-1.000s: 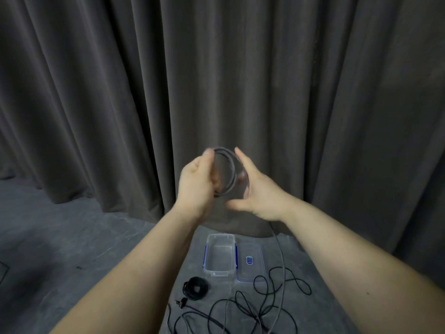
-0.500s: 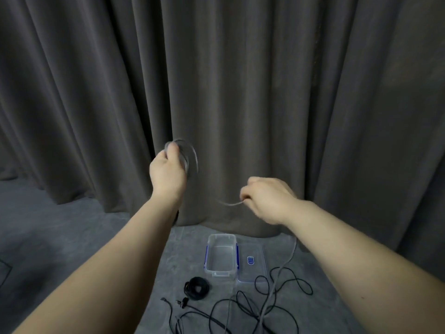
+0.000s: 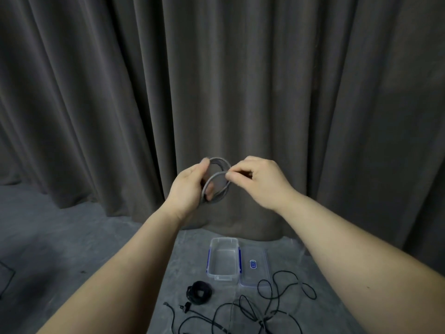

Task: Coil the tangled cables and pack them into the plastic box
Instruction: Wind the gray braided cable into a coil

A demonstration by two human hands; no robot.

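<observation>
A grey braided cable (image 3: pixel 218 180) is wound into a few loops and held up in front of the curtain. My left hand (image 3: pixel 190 188) grips the coil at its left side. My right hand (image 3: pixel 258 179) pinches a strand of the same cable at the coil's upper right. Down on the grey floor stands the clear plastic box (image 3: pixel 223 259) with blue clips, open, with nothing inside. Its clear lid (image 3: pixel 254 267) lies flat beside it on the right. A coiled black cable (image 3: pixel 199 292) lies in front of the box, and tangled black cables (image 3: pixel 265 309) spread at the bottom.
A dark grey curtain (image 3: pixel 216 92) hangs across the whole background and reaches the floor behind the box. A thin dark cable (image 3: pixel 7 276) shows at the far left edge of the floor.
My hands were apart half a second ago, the right drawing cable out low. They have come back together, and the right hand has brought another loop up to the coil.
</observation>
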